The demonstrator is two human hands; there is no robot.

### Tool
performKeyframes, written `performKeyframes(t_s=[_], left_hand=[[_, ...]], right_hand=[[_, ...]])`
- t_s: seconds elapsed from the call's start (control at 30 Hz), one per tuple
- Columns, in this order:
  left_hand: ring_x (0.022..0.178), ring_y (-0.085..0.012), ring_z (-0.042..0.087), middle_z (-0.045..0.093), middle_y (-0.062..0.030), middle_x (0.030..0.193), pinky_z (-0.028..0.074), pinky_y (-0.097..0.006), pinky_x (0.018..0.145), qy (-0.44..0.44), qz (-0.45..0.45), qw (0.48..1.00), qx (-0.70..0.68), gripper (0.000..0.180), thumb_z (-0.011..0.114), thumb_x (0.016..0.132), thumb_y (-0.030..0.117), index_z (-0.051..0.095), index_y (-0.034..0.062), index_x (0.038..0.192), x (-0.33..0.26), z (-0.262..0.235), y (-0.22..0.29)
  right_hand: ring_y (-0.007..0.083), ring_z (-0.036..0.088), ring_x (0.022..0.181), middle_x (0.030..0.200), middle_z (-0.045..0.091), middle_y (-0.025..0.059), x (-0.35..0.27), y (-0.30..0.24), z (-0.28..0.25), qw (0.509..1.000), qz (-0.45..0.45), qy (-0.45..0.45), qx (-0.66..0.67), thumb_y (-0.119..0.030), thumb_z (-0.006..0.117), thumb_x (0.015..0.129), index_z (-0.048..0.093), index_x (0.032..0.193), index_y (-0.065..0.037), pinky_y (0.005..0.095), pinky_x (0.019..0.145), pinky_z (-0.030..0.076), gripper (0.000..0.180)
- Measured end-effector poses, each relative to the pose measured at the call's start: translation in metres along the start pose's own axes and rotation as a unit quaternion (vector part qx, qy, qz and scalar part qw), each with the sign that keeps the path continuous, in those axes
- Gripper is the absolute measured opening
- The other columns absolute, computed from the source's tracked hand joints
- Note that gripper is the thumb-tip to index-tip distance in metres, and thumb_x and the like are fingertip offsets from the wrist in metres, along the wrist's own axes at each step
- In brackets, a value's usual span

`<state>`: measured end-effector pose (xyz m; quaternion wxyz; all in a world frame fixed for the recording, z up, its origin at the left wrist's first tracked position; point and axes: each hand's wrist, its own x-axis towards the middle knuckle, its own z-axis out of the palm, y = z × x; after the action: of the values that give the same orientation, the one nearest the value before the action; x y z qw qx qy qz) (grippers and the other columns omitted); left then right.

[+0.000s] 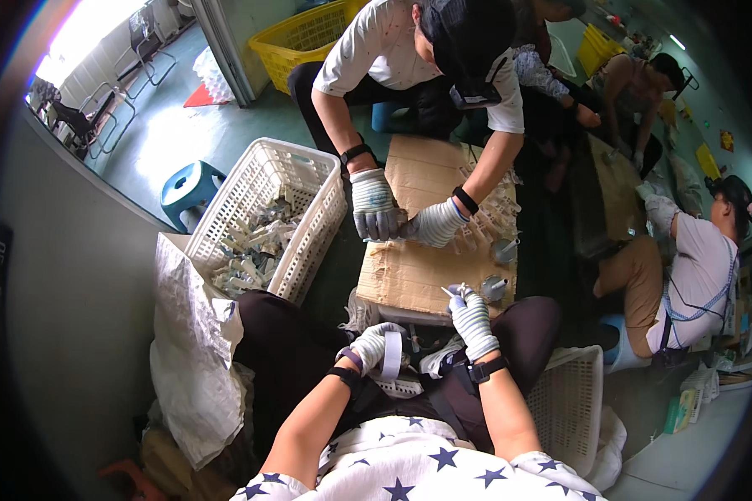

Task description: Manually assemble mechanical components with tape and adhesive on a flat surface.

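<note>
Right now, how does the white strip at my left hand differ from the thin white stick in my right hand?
The white strip at your left hand is broad and flat-looking, while the thin white stick in your right hand is slender. The strip stands almost upright in the picture; the stick slants up to the left. Both are white and held in gloved hands.

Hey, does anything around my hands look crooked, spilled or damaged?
Nothing stands out at your left hand or right hand. Farther left, the white sack beside the white basket looks crumpled, and the cardboard ahead creased, likely just wear.
</note>
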<state>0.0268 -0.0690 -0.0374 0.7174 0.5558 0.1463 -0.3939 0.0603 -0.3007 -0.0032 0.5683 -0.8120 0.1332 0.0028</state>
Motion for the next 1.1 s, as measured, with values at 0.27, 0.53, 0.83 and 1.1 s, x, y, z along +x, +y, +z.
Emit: performKeyframes(t_s=[0.27,0.53,0.83,1.1], left_hand=[[0.08,-0.0148,0.064,0.067,-0.0034,0.094,0.054,-0.031,0.073,-0.018,-0.004,0.987,-0.162,0.022,0.06,0.087,0.0,0.065,0.0054,0.107,-0.004,0.001,-0.001],[0.078,-0.0147,0.064,0.067,-0.0032,0.091,0.053,-0.029,0.072,-0.017,0.006,0.995,-0.1,0.017,0.06,0.088,0.003,0.068,0.005,0.103,-0.001,0.001,-0.002],[0.078,-0.0156,0.064,0.067,-0.0038,0.091,0.054,-0.03,0.07,-0.008,0.003,0.997,-0.072,0.017,0.061,0.088,0.005,0.066,0.0049,0.104,0.008,-0.005,-0.011],[0.076,-0.0154,0.064,0.067,-0.003,0.09,0.053,-0.031,0.069,-0.011,-0.002,0.998,-0.068,0.015,0.062,0.088,0.007,0.067,0.0065,0.102,0.009,-0.007,-0.012]], right_hand=[[0.0099,0.053,0.057,0.067,0.059,0.002,-0.008,0.04,-0.001,0.977,0.105,-0.005,0.185,-0.012,0.048,0.091,0.063,0.099,-0.004,0.0248,0.054,0.045,0.018],[0.0101,0.054,0.057,0.065,0.059,0.0016,-0.005,0.045,-0.001,0.976,0.126,-0.009,0.178,-0.014,0.051,0.091,0.064,0.099,-0.004,0.0251,0.054,0.045,0.018],[0.0114,0.055,0.059,0.068,0.06,0.0032,-0.006,0.046,0.0,0.982,0.134,-0.025,0.134,-0.011,0.051,0.091,0.063,0.099,-0.004,0.0268,0.057,0.047,0.016],[0.0112,0.055,0.059,0.068,0.06,0.003,-0.006,0.043,0.002,0.98,0.14,-0.027,0.141,-0.012,0.051,0.091,0.063,0.099,-0.003,0.0267,0.058,0.046,0.017]])
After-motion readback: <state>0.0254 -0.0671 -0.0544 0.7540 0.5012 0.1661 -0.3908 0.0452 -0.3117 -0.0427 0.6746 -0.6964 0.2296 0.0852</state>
